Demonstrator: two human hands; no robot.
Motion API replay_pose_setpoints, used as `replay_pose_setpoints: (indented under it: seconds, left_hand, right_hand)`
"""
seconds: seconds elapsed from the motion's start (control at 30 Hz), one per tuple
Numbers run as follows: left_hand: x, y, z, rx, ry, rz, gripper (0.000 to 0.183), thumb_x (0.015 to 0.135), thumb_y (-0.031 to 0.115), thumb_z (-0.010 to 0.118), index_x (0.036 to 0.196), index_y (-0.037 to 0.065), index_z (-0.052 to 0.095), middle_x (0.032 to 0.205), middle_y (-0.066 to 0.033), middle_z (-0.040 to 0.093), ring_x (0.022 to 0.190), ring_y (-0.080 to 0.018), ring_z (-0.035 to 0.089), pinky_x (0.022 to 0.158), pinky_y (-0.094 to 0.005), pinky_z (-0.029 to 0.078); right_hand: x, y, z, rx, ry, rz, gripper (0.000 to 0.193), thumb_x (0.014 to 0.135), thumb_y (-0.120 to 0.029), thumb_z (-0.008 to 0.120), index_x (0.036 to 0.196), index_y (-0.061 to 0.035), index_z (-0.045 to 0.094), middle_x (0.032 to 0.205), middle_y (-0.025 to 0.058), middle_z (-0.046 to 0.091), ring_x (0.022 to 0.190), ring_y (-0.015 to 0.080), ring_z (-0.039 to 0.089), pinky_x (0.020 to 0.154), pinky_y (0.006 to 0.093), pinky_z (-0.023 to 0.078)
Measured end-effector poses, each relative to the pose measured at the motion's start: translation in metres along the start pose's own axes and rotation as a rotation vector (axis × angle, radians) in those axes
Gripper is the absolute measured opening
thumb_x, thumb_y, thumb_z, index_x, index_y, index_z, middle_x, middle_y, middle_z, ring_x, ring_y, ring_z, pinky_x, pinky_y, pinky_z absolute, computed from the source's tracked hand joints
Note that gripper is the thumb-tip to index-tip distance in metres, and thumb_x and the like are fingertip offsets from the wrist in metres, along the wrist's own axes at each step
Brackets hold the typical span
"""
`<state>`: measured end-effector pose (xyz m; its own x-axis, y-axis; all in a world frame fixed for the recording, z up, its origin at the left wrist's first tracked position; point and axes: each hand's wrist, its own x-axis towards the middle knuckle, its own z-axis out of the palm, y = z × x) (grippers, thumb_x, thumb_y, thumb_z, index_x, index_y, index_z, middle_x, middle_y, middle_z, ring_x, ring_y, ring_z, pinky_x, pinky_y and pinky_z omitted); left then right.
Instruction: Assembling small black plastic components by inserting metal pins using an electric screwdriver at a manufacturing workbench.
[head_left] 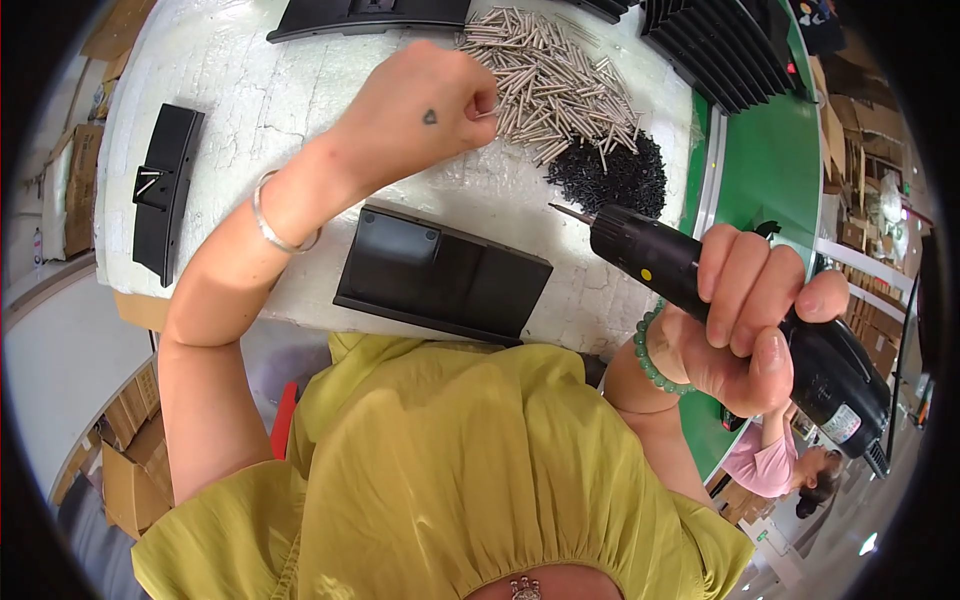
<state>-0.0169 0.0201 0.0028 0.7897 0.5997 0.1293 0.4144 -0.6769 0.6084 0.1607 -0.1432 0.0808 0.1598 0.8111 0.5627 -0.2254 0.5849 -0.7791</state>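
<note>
My right hand [745, 310] is wrapped round a black electric screwdriver [650, 255], whose thin bit points left over the work surface. My left hand [425, 110] is closed, thumb and fingers pinched together at the near left edge of a heap of silver metal pins [560, 80]; whatever sits between the fingertips is too small to make out. Beside the pins lies a pile of small black screws [615, 175], just beyond the screwdriver's bit. Nearest my body, a black rectangular panel [440, 275] rests on the wrapped white surface, touched by neither hand.
Another black part [168, 195] lies at the left edge, small pins in its recess. A long black piece [370, 15] is at the far side. Several black parts stand stacked [715, 50] at the far right. A person in pink [765, 460] is beyond the green surface [770, 180].
</note>
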Motion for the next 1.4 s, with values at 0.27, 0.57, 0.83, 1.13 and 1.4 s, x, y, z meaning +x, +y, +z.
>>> replay_pose_setpoints:
  seconds: [0.27, 0.57, 0.83, 1.13, 1.4]
  left_hand:
    - [-0.088, 0.026, -0.006, -0.330, 0.192, -0.101, 0.010, 0.076, 0.001, 0.070, 0.085, -0.001, 0.065, 0.076, -0.0097, 0.066, 0.067, -0.0173, 0.064, 0.060, -0.0288, 0.051]
    - [-0.116, 0.031, 0.021, -0.158, 0.251, 0.010, 0.015, 0.068, -0.002, 0.073, 0.081, 0.003, 0.066, 0.077, -0.0066, 0.064, 0.071, -0.0237, 0.061, 0.063, -0.0318, 0.050]
    - [-0.116, 0.032, 0.023, -0.176, 0.261, -0.017, 0.015, 0.068, 0.001, 0.069, 0.080, 0.007, 0.062, 0.076, -0.0030, 0.058, 0.072, -0.0233, 0.056, 0.060, -0.0341, 0.049]
    - [-0.118, 0.031, 0.027, -0.165, 0.296, 0.006, 0.016, 0.067, 0.001, 0.069, 0.081, 0.006, 0.062, 0.077, -0.0031, 0.059, 0.073, -0.0228, 0.056, 0.058, -0.0347, 0.049]
    - [-0.120, 0.037, 0.028, -0.176, 0.247, 0.025, 0.021, 0.066, -0.006, 0.072, 0.084, 0.001, 0.065, 0.076, -0.0069, 0.062, 0.068, -0.0242, 0.058, 0.057, -0.0316, 0.049]
  right_hand:
    - [0.002, 0.006, 0.015, 0.032, -0.201, 0.061, 0.029, 0.076, -0.011, 0.067, 0.099, -0.0146, 0.049, 0.065, -0.0085, 0.053, 0.053, 0.0030, 0.047, 0.059, 0.0181, 0.037]
    - [-0.005, 0.023, 0.034, -0.004, -0.301, 0.094, 0.030, 0.080, -0.013, 0.067, 0.102, -0.0164, 0.048, 0.066, -0.0077, 0.054, 0.051, 0.0034, 0.050, 0.053, 0.0188, 0.039]
    - [-0.004, 0.024, 0.037, -0.058, -0.324, 0.149, 0.028, 0.080, -0.013, 0.065, 0.099, -0.0173, 0.045, 0.065, -0.0076, 0.052, 0.050, 0.0047, 0.048, 0.052, 0.0213, 0.039]
    - [-0.005, 0.029, 0.043, -0.067, -0.301, 0.177, 0.028, 0.078, -0.011, 0.065, 0.096, -0.0168, 0.044, 0.064, -0.0054, 0.051, 0.049, 0.0078, 0.048, 0.053, 0.0230, 0.040]
    - [0.005, 0.027, 0.049, -0.113, -0.475, 0.189, 0.032, 0.076, -0.009, 0.070, 0.090, -0.0148, 0.042, 0.062, -0.0037, 0.052, 0.045, 0.0099, 0.048, 0.049, 0.0260, 0.042]
